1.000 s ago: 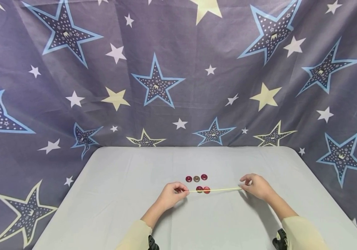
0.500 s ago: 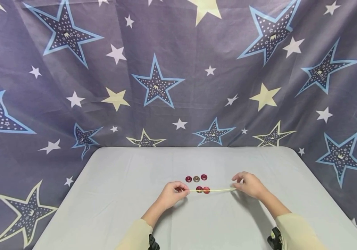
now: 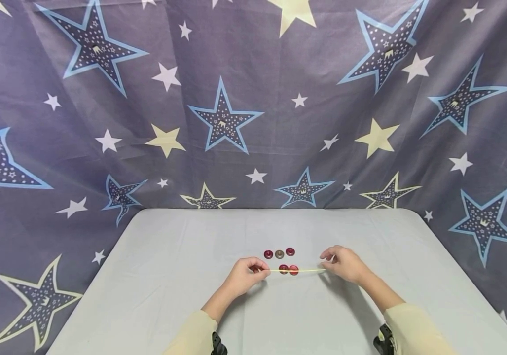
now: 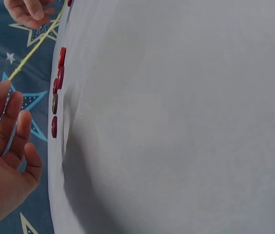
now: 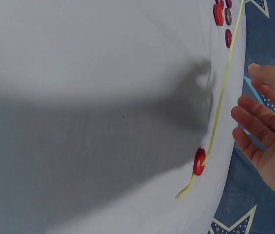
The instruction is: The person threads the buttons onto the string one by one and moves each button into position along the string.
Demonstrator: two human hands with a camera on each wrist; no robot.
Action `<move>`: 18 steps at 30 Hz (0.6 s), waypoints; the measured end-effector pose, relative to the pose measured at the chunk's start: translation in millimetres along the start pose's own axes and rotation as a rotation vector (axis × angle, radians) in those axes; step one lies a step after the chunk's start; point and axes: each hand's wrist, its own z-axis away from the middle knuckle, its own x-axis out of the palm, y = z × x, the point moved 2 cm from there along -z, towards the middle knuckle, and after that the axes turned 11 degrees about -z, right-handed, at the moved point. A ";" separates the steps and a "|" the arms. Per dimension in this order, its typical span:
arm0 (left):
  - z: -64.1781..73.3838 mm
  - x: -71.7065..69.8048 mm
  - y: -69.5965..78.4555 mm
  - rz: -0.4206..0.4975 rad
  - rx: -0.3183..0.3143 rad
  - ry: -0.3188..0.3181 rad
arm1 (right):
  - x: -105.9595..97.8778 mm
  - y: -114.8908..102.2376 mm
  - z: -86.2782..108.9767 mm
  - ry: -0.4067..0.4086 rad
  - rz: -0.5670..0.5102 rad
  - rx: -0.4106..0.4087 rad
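My left hand [image 3: 243, 275] pinches a thin yellow string [image 3: 308, 270] between thumb and index finger, plain in the left wrist view. From there the string stretches rightward past my right hand [image 3: 345, 264]. In the right wrist view, a red button [image 5: 199, 162] is threaded on the string close to its far end, and a short tail sticks out. That button is hidden in the head view. My right hand's fingers are loosely bent beside the string, apart from it and holding nothing visible. Dark red, brighter red and brownish buttons [image 3: 279, 254] lie between the hands, and the string passes above two of them.
A white-covered table [image 3: 182, 296] spreads beneath both hands. Behind and beside it hangs a purple-grey cloth [image 3: 253, 59] patterned with stars. My hands' shadows fall on the tabletop.
My right hand has moved left, toward my left hand, and less of the string shows between them. My left hand and the buttons have stayed nearly where they were.
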 end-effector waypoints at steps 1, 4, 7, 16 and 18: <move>0.0 0.1 -0.4 0.001 -0.002 0.000 | 1.2 -1.1 -0.3 -0.002 0.000 -0.007; 0.2 0.2 -1.5 0.004 -0.004 0.000 | 4.5 -5.0 -1.6 -0.008 -0.004 -0.034; 0.0 0.6 -2.4 0.003 -0.004 0.001 | 7.2 -8.8 -3.1 -0.015 -0.001 -0.075; -1.4 2.4 -1.4 0.014 0.000 0.003 | 15.1 -22.4 -7.2 -0.036 -0.006 -0.132; -1.7 2.9 -1.2 0.017 -0.002 0.003 | 17.4 -25.3 -8.0 -0.038 -0.009 -0.123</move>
